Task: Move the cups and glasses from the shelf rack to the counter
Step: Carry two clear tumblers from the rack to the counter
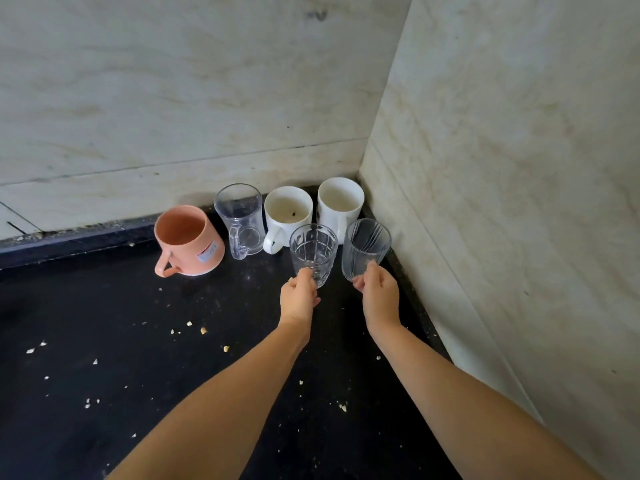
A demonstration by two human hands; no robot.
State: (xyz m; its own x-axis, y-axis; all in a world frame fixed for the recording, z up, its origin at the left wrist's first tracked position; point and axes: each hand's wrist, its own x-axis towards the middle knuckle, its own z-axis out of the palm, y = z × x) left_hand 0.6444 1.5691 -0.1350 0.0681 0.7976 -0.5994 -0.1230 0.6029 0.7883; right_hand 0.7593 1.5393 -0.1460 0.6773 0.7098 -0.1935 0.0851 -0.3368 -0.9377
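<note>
Two clear glasses stand upright on the black counter (pixel 104 323) near the corner. My left hand (pixel 299 299) grips the base of the checked glass (pixel 313 249). My right hand (pixel 379 296) grips the base of the ribbed glass (pixel 367 245), close to the right wall. Behind them, along the back wall, stand a pink mug (pixel 188 240), a clear glass mug (pixel 240 216) with a handle, and two white mugs (pixel 287 213) (pixel 339 202). The shelf rack is out of view.
Marble walls close off the back (pixel 173 116) and the right side (pixel 519 202), meeting in a corner behind the white mugs. Pale crumbs (pixel 202 330) are scattered over the counter's dark surface.
</note>
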